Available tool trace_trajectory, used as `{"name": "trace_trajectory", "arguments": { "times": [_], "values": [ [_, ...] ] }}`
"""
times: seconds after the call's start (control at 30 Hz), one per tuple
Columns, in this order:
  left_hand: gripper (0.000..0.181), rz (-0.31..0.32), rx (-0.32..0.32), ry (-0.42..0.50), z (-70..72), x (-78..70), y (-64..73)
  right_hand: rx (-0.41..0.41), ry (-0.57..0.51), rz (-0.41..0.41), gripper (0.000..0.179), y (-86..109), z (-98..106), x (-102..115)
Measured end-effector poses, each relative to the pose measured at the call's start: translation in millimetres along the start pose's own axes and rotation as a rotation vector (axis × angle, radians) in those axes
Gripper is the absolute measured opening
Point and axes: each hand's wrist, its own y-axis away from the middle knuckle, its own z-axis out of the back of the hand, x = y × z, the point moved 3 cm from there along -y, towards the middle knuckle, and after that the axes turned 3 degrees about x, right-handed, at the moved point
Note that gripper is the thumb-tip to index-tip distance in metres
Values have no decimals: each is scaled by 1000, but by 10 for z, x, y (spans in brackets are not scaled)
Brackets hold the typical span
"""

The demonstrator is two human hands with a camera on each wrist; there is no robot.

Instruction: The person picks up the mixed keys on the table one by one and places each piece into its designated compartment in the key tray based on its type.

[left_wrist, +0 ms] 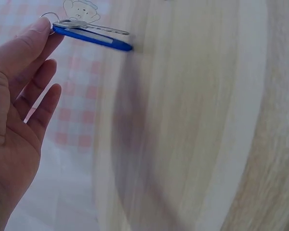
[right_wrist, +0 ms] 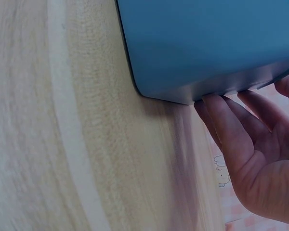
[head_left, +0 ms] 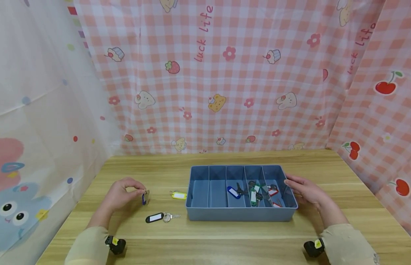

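Observation:
My left hand (head_left: 125, 193) pinches a metal ring between thumb and finger, left of the box. From it hang a key (left_wrist: 106, 30) and a blue key tag (left_wrist: 94, 39), above the table. The other fingers are loosely bent. On the right, my right hand (head_left: 306, 191) holds the end of a blue compartment box (head_left: 238, 214), fingertips against its outer wall and thumb at the rim. Inside the box, a blue-tagged key (head_left: 233, 192) lies in the middle compartment, green-tagged keys (head_left: 253, 197) in the one beside it, and red-tagged keys (head_left: 273, 192) in the rightmost.
Close to the box's left wall lies a yellow key tag (head_left: 179, 195). Nearer the front, a black key tag (head_left: 154, 218) with a key lies on the wooden table (head_left: 205, 243). Behind stands a pink checked cloth (head_left: 231, 129), with more cloth at both sides.

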Motion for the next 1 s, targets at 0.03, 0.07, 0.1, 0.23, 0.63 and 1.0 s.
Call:
{"name": "trace_trajectory", "arguments": {
  "times": [0.03,0.07,0.1,0.23,0.63,1.0],
  "values": [
    [8,-1,-2,0,1,-7,-2,0,0,0,71,0,0,1],
    [8,-3,-4,-3,2,-9,-7,0,0,1,71,1,0,3],
    [7,-3,-6,-5,5,-14,-10,0,2,0,71,2,-1,4],
    [6,8,-14,-5,11,-37,-27,-4,16,-3,71,6,-5,9],
    [7,-47,-16,-37,8,-202,-126,10,11,17,68,-6,16,-12],
    [11,-138,-46,-22,12,-409,-176,25,-22,21,70,-11,20,-18]
  ]
}}
